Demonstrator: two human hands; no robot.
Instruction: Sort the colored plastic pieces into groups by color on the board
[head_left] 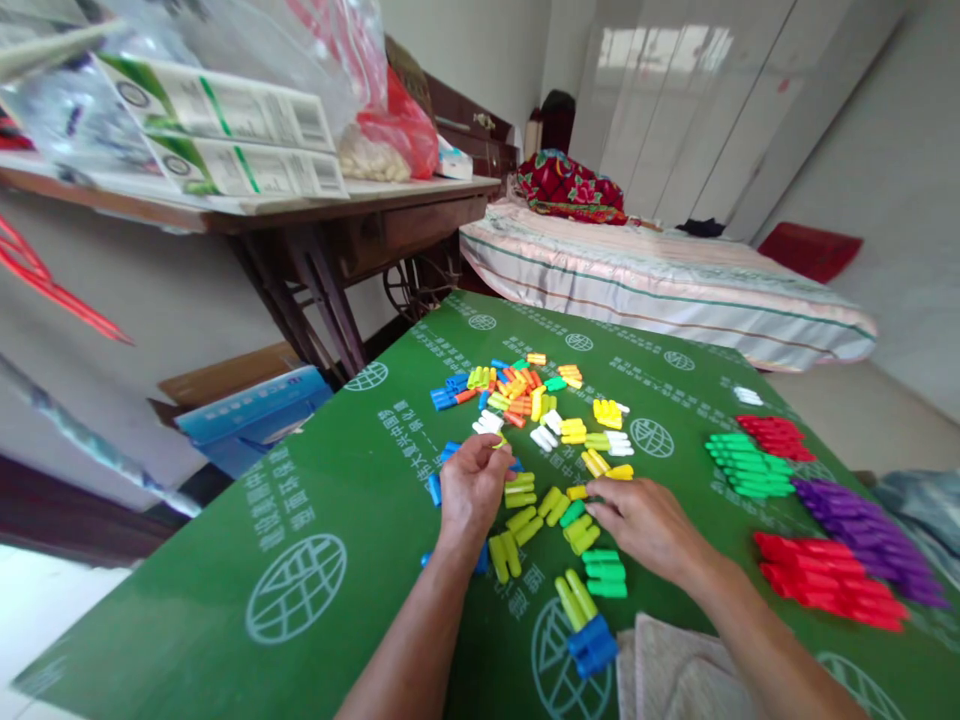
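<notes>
Small coloured plastic pieces (540, 410) lie scattered on a green printed board (315, 520). My left hand (472, 485) rests among them with fingers curled, pinching a small yellow-green piece at its fingertips. My right hand (645, 520) lies palm down beside it, fingers bent, fingertips on a yellow piece (581, 492). Lime pieces (525, 515), green ones (604, 572) and blue ones (592, 645) sit between and in front of my hands.
Sorted rows lie at the right: green (750, 465), red (776, 435), purple (862, 525) and more red (832, 585). A folded cloth (675, 670) sits at the near edge. A wooden table (315, 215) with bags stands left; a bed (660, 280) behind.
</notes>
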